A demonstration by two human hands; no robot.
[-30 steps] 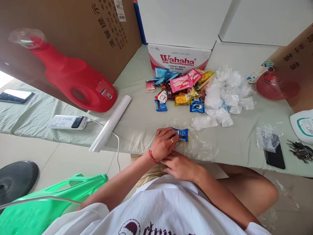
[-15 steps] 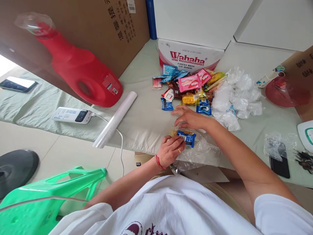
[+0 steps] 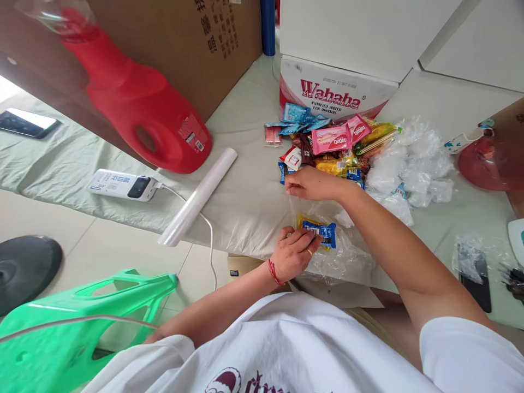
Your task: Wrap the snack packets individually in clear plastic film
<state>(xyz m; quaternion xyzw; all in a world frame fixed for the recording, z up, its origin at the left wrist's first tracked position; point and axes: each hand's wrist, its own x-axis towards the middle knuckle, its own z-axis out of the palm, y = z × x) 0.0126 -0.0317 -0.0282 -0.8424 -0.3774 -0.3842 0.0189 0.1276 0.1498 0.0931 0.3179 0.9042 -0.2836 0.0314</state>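
Observation:
My left hand (image 3: 292, 251) is at the table's front edge, fingers closed on the mouth of a clear plastic bag (image 3: 339, 254). Inside the bag lie a blue snack packet (image 3: 323, 232) and a yellow one (image 3: 305, 221). My right hand (image 3: 311, 184) reaches forward to the near edge of the snack pile (image 3: 331, 147), its fingers curled over a small blue packet (image 3: 282, 172) there. Whether it grips that packet I cannot tell for sure.
A red jug (image 3: 139, 112) lies on its side at left, near a power bank (image 3: 123, 184) with a cable and a roll of clear film (image 3: 198, 196). Behind the pile stands a Wahaha box (image 3: 333, 93). Crumpled clear bags (image 3: 409, 164) lie right; a phone (image 3: 475, 273) too.
My right hand left the bag near my body and reached forward to the snack pile's near edge. My left hand stayed on the bag's mouth. The view shifted a little.

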